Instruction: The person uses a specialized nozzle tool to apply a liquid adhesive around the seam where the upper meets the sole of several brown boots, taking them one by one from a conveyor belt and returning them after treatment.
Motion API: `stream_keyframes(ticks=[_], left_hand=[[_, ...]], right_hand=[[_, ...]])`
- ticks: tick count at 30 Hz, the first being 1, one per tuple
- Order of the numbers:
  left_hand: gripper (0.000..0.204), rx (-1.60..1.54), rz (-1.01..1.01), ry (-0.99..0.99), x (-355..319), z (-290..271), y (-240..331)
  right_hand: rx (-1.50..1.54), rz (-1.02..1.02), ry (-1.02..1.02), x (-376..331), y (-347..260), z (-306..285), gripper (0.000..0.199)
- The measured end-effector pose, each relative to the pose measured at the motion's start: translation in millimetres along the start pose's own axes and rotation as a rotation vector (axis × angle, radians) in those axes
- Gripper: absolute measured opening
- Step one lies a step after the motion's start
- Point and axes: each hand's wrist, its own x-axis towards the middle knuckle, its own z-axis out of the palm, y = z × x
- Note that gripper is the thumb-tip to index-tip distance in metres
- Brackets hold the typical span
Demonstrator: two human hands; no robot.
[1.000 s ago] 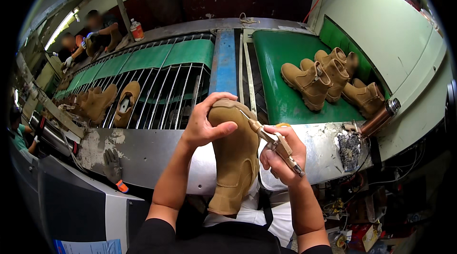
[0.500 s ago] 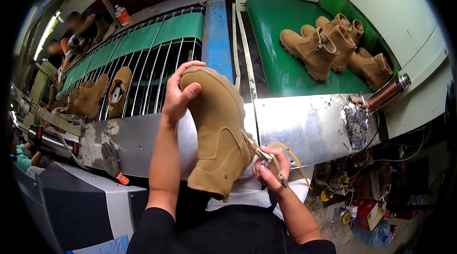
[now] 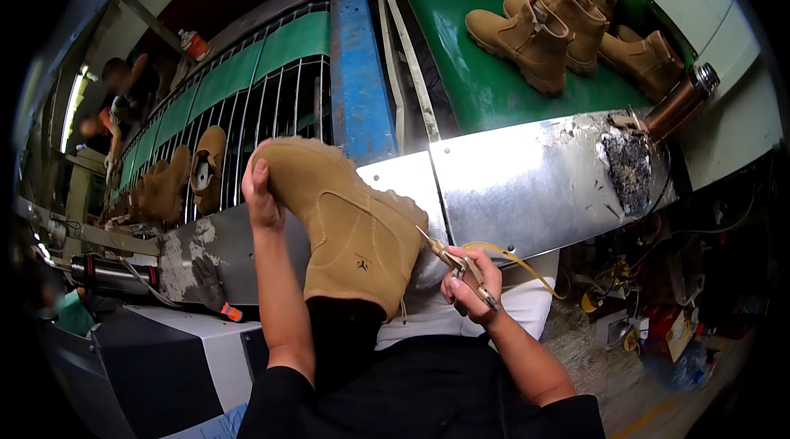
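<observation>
Your left hand [image 3: 262, 192] gripped the toe end of a tan suede boot [image 3: 350, 229], fingers curled over the front, holding it up over your lap with the shaft opening pointing down toward you. The boot sat tilted, toe up-left, heel side toward the right.

Your right hand [image 3: 471, 287] was closed around a small pair of scissors or snips [image 3: 451, 260], with the metal tip touching the boot's heel side. A yellowish cord or hose [image 3: 514, 256] looped out from behind that hand, toward the right.

In front of you, a sheet-metal worktop [image 3: 527, 184] had a burnt, blackened patch [image 3: 629, 167] near its right end, with a copper-coloured cylinder [image 3: 679, 106] just beside it. Beyond that, a green belt [image 3: 461, 44] carried a cluster of finished tan boots [image 3: 568, 23] at its far right, touching one another. A blue rail [image 3: 358, 85] ran between the green belt and a wire-rack conveyor [image 3: 271, 102] on the left. On that rack, well apart from your boot, lay more tan boots [image 3: 177, 184], one with its sole side facing you.

Another person [image 3: 119, 102] stood at the far left end of the line, too blurred for detail. An orange-capped can [image 3: 194, 44] sat at the rack's far edge.

Lower right, the floor held cluttered boxes and wiring [image 3: 650, 315], too dark to tell apart.
</observation>
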Motion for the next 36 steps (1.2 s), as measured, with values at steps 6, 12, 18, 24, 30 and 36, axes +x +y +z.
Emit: stream_keyframes(ticks=[6,12,18,24,30,36], left_hand=[[0.043,0.075,-0.201,0.329,-66.1,-46.5,-4.5],[0.042,0.141,-0.398,0.468,-148.3,-56.3,18.0],[0.041,0.169,-0.561,0.408,-213.6,-47.8,46.7],[0.043,0.14,-0.627,0.414,-231.3,-22.8,56.2],[0.048,0.13,-0.795,0.37,-238.6,-19.0,56.9],[0.057,0.093,-0.95,0.206,-244.8,1.1,56.2]], right_hand=[[0.0,0.048,0.071,10.7,1.9,11.1,0.041],[-0.088,0.047,0.016,27.4,9.7,22.7,0.041],[-0.171,0.021,0.001,34.6,16.6,26.2,0.043],[-0.08,0.01,0.031,32.6,22.7,25.7,0.043],[-0.16,0.083,-0.015,32.3,17.3,25.2,0.046],[-0.189,0.055,0.033,31.6,18.1,31.1,0.047]])
